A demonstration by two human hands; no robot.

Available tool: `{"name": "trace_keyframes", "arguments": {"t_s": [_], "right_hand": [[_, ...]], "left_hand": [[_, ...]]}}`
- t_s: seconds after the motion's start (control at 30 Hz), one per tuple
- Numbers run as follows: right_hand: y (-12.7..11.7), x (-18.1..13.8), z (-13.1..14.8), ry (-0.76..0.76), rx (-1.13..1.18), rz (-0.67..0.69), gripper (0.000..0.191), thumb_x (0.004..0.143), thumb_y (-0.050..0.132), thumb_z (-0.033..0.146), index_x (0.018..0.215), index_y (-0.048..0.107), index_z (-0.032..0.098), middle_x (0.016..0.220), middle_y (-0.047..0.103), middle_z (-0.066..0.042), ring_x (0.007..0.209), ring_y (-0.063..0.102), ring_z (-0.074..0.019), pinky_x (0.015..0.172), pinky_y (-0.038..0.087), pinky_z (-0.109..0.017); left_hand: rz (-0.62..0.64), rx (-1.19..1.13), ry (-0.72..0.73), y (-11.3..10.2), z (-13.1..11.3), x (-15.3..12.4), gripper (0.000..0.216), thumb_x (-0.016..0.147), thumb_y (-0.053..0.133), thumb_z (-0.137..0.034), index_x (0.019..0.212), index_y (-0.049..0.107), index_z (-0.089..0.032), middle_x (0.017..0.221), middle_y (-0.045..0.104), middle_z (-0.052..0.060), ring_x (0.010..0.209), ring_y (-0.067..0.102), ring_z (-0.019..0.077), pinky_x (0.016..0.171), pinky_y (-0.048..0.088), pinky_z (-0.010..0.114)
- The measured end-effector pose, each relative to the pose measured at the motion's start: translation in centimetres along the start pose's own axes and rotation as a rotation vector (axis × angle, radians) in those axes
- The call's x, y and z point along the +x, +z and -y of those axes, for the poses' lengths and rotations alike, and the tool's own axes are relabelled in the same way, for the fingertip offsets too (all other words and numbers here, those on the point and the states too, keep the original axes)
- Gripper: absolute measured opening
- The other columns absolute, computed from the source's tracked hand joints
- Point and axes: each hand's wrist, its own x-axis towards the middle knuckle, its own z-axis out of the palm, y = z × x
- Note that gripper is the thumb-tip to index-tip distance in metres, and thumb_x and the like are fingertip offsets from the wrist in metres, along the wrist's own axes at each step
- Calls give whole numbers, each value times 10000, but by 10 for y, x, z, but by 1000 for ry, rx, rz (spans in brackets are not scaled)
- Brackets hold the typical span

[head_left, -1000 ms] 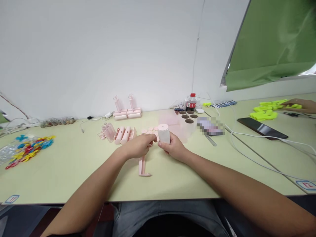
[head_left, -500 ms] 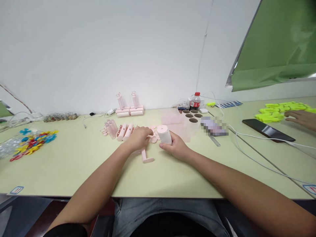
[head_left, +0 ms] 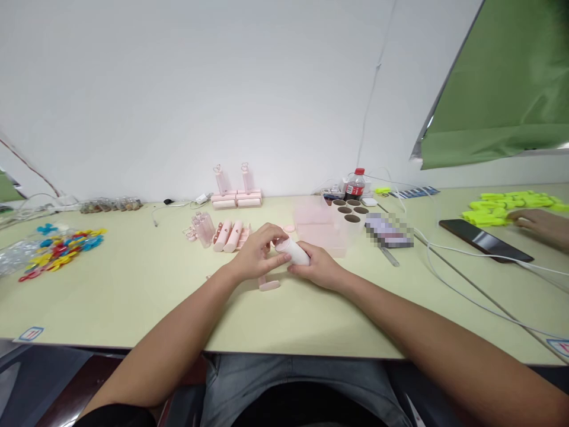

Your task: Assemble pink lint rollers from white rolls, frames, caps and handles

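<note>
My right hand (head_left: 323, 265) is wrapped round a white paper roll (head_left: 299, 252), which is tilted with its end towards my left hand. My left hand (head_left: 258, 252) has its thumb and fingers closed on that end of the roll; whether a small part is pinched there is hidden. Beneath the left wrist lies a pale pink plastic piece with a flat rounded foot (head_left: 269, 286), partly covered. Just behind the roll a pink disc (head_left: 289, 228) shows. Left of my hands lie pink cylindrical cases (head_left: 233, 236) and a cluster of clear pink tubes (head_left: 203, 229).
Pink boxes (head_left: 249, 199) with tubes on top stand by the wall. On the right are a translucent pink tray (head_left: 320, 233), several upright rolls (head_left: 352, 223), a cola bottle (head_left: 355, 187), a phone (head_left: 484, 241) and cables. Another person's hand (head_left: 540, 225) touches yellow-green pieces. Colourful parts (head_left: 62, 252) lie left.
My left hand has moved from the pink discs to the end of the white roll. The roll, upright before, is now tilted to the left in my right hand.
</note>
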Motion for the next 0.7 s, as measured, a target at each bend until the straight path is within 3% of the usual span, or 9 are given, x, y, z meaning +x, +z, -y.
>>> {"name": "trace_keyframes", "arguments": {"t_s": [0.17, 0.3, 0.37, 0.5, 0.7], "right_hand": [[2, 1, -6, -76, 112, -39, 485, 697, 740, 344, 1128, 572, 197, 1026, 626, -27, 889, 568, -192, 749, 444, -303], [2, 1, -6, -5, 410, -51, 461, 724, 694, 368, 1119, 523, 203, 823, 608, 10, 566, 519, -116, 515, 424, -257], [0, 0, -3, 32, 589, -38, 450, 734, 649, 361, 1132, 513, 201, 738, 597, 22, 499, 505, -113, 461, 421, -257], [-7, -1, 5, 45, 820, 5, 495, 717, 626, 301, 1185, 553, 155, 767, 642, -29, 675, 633, -182, 585, 531, -324], [-11, 0, 6, 83, 887, 16, 546, 735, 654, 261, 1254, 566, 119, 809, 688, -61, 732, 676, -199, 695, 573, -377]], "left_hand": [[-55, -144, -196, -2, 5, 1, 316, 735, 753, -381, 922, 586, -189, 888, 558, 28, 713, 500, 121, 618, 446, 261], [-149, -410, -435, -4, 12, 2, 371, 677, 789, -391, 886, 560, -188, 706, 528, -27, 615, 521, 109, 557, 464, 239], [-209, -532, -525, -5, 14, 3, 389, 662, 794, -398, 876, 546, -189, 653, 516, -44, 552, 522, 101, 525, 494, 244], [-307, -655, -598, -5, 14, 5, 403, 639, 806, -389, 871, 550, -181, 668, 541, -38, 521, 527, 87, 496, 544, 256], [-348, -668, -619, -5, 12, 6, 414, 617, 825, -381, 871, 578, -167, 697, 570, -19, 538, 546, 91, 472, 557, 245]]}}
